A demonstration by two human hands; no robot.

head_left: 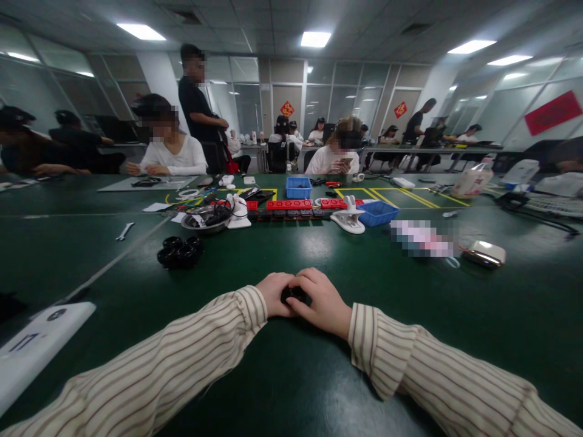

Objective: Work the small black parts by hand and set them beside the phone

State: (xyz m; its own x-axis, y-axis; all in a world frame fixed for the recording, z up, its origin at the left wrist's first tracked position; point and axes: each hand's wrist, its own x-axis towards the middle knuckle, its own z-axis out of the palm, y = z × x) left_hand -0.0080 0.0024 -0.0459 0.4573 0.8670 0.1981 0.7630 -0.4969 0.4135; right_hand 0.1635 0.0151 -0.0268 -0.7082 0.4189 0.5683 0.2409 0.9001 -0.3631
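Both hands meet over the green tabletop around a small black part (pixel 295 294), glossy and roundish, which their fingers mostly cover. My left hand (pixel 274 294) is curled about its left side. From the right, my right hand (pixel 322 301) closes over it, thumb low and fingers across the top. Its exact kind cannot be made out. Farther left stands a cluster of several glossy black round pieces (pixel 180 252), similar in colour to the held one.
Beyond my hands lie a metal bowl of cables (pixel 207 218), red power strips (pixel 288 205), a white clip stand (pixel 350 217) and blue trays (pixel 377 213). A wrench (pixel 124 231) is at left, a shiny rounded case (pixel 484 254) at right. Several people sit across the table.
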